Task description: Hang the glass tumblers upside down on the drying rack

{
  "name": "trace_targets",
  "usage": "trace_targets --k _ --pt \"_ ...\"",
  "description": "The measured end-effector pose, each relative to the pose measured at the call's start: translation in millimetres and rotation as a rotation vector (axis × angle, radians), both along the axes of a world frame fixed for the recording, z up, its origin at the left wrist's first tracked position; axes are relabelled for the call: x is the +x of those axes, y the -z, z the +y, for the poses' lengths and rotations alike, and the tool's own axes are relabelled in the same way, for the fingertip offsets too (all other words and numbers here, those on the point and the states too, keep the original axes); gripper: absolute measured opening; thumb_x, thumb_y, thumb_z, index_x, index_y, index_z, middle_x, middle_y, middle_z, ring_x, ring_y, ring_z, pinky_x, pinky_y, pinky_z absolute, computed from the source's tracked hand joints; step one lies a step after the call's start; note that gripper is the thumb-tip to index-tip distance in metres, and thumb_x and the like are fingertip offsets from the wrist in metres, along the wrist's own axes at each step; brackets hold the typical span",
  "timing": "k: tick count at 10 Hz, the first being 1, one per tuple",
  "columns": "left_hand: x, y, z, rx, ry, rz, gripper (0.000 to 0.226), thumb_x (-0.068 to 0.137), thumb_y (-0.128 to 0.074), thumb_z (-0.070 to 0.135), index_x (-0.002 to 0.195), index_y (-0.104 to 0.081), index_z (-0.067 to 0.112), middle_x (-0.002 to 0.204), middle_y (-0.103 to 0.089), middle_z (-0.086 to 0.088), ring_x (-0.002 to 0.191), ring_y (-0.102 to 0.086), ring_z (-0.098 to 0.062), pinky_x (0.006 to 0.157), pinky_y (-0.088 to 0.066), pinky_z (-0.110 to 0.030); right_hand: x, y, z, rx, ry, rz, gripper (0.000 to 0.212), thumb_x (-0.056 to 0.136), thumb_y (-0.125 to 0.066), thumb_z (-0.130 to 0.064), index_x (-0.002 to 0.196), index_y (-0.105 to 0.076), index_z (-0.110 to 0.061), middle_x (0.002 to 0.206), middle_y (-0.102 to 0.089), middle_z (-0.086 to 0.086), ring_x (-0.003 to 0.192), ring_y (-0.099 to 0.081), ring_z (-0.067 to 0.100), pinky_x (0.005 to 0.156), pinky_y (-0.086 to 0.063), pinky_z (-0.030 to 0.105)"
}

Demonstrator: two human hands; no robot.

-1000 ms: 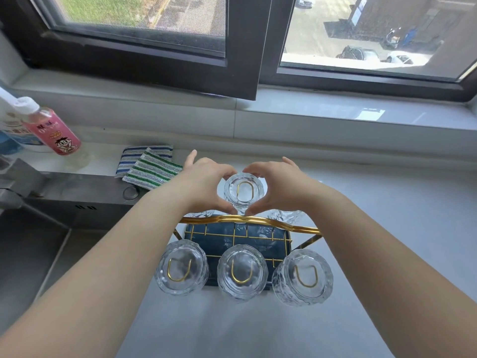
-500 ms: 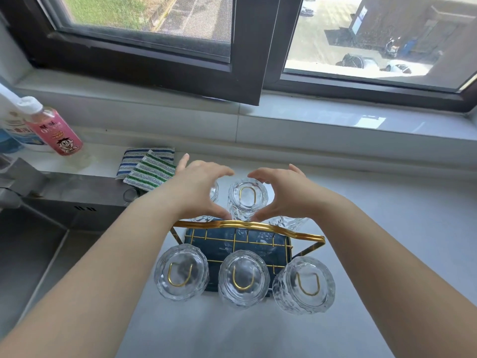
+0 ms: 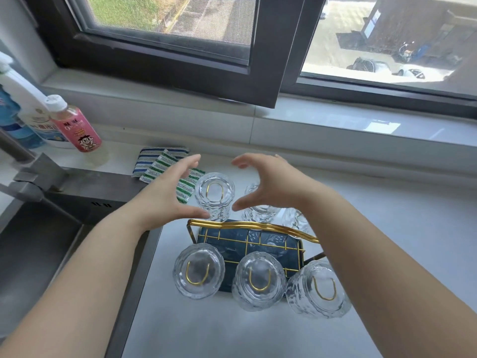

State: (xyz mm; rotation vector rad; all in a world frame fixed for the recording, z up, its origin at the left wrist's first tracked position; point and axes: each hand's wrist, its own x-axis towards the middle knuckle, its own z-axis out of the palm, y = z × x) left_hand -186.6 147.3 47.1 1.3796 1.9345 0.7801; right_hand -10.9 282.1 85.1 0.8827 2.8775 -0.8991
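Pink-labelled bottle [image 3: 77,130] shows a cartoon face, writing unreadable.

Gold wire drying rack [image 3: 254,226] with dark blue tray on pale grey bench [image 3: 387,228]. Clear textured glass tumblers inverted on its prongs: three near [image 3: 198,271], at least two far [image 3: 215,196]. Left hand [image 3: 167,195] and right hand [image 3: 268,187] spread open, flanking far-left tumbler, holding nothing.

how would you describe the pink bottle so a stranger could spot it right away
Start at the steel sink on the left and look to the counter corner behind it, below the window. Among the bottles clustered there, the pink-labelled bottle stands nearest the striped cloths; only it has a pink label with a cartoon face and a white cap.
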Motion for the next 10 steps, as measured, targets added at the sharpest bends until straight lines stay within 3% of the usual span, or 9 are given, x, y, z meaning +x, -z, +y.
trace_targets --k 1,3,5,7,8,9,10 --pt "2.4 14.7 3.8 -0.017 -0.013 -0.034 0.101 0.053 -0.085 0.034 0.136 -0.028 0.038 0.139 -0.043 0.013 0.122 -0.036 0.002 0.101 -0.027 -0.026 -18.7 11.9 -9.0 0.107 -0.060 -0.149 0.089 0.060 -0.078 -0.050 0.134 -0.036 -0.023 0.133 -0.054 -0.001 0.126 -0.043 0.022 0.112 -0.007 0.045" --pt "3.1 19.5 6.8 0.015 -0.032 -0.052 0.083 0.056 -0.085 0.028 0.128 -0.045 0.030 0.127 -0.056 0.013 0.120 -0.048 -0.006 0.105 -0.038 -0.037 -25.0 16.4 -11.1 0.156 -0.060 -0.160 0.081 0.061 -0.077 -0.050 0.129 -0.044 -0.021 0.127 -0.059 0.000 0.122 -0.047 0.025 0.112 -0.005 0.048" --pt "5.3 18.8 6.5 0.010 -0.023 -0.047 0.083 0.056 -0.085 0.028 0.128 -0.045 0.031 0.127 -0.056 0.012 0.119 -0.048 -0.006 0.105 -0.039 -0.041 -22.0 15.0 -10.5 0.136 -0.038 -0.131 0.077 0.059 -0.078 -0.051 0.124 -0.049 -0.022 0.123 -0.062 -0.002 0.119 -0.050 0.022 0.112 -0.004 0.050" --pt "8.6 16.6 4.9 -0.002 -0.028 -0.061 0.080 0.059 -0.084 0.027 0.128 -0.044 0.033 0.127 -0.055 0.013 0.120 -0.047 -0.006 0.105 -0.037 -0.037 -16.8 13.9 -12.6 0.096 -0.017 -0.133 0.079 0.060 -0.078 -0.049 0.127 -0.045 -0.024 0.125 -0.060 -0.004 0.120 -0.049 0.020 0.112 -0.004 0.049" --pt "9.6 14.6 2.5 -0.012 -0.029 -0.047 0.082 0.061 -0.082 0.031 0.131 -0.039 0.034 0.130 -0.050 0.017 0.121 -0.043 -0.003 0.101 -0.035 -0.030 -9.1 6.0 -14.1 0.032 0.020 -0.051 0.078 0.061 -0.079 -0.045 0.128 -0.044 -0.025 0.125 -0.059 -0.005 0.120 -0.049 0.018 0.113 -0.012 0.047" --pt "4.0 -2.0 -7.9 0.018 -0.040 0.031 0.074 0.067 -0.076 0.034 0.131 -0.039 0.036 0.123 -0.049 0.024 0.111 -0.044 0.008 0.093 -0.035 -0.024 26.3 -17.5 -19.4 -0.046 0.159 0.173 0.063 0.063 -0.080 -0.036 0.120 -0.052 -0.029 0.113 -0.063 -0.011 0.107 -0.055 0.007 0.100 -0.038 0.033" --pt "7.0 -17.6 -19.2 0.148 -0.085 -0.027 0.059 0.073 -0.071 0.033 0.125 -0.046 0.037 0.120 -0.055 0.026 0.111 -0.047 0.011 0.098 -0.038 -0.027 63.3 -30.3 -33.2 -0.148 0.218 0.338 0.050 0.065 -0.079 -0.032 0.110 -0.057 -0.033 0.102 -0.066 -0.017 0.095 -0.060 0.002 0.088 -0.047 0.026"
